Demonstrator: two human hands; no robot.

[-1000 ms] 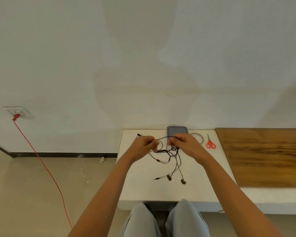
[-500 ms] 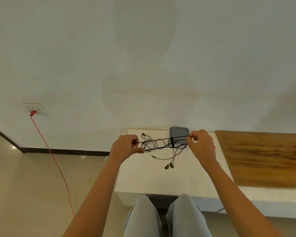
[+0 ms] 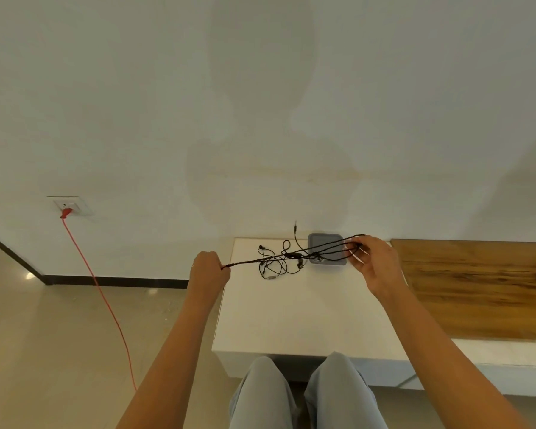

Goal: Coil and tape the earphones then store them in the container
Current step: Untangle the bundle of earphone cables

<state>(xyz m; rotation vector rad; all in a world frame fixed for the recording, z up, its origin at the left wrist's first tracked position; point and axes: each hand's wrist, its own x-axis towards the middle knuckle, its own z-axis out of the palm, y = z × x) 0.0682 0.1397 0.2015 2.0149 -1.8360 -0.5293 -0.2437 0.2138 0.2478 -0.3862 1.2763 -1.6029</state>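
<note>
The left hand (image 3: pixel 209 269) is curled into a fist just off the table's left edge, pinching one end of the black earphones (image 3: pixel 291 254) between thumb and forefinger. The right hand (image 3: pixel 373 264) grips the other end, its fingers hooked into several strands that fan out toward it. Between the hands the cable is pulled taut above the far part of the white table (image 3: pixel 291 311). A loose tangle of loops hangs from its middle; whether the tangle touches the tabletop I cannot tell. The plug (image 3: pixel 295 226) sticks upward on a thin end. The grey container (image 3: pixel 324 241) sits at the table's far edge against the cream wall (image 3: pixel 260 88), just behind the strands and near the right hand. A wooden board (image 3: pixel 477 286) lies to the right. At left a red cord (image 3: pixel 106 298) runs from a socket (image 3: pixel 70 205) down to the beige floor (image 3: pixel 44 335). Knees in light trousers (image 3: pixel 291 394) show below the table's near edge
</note>
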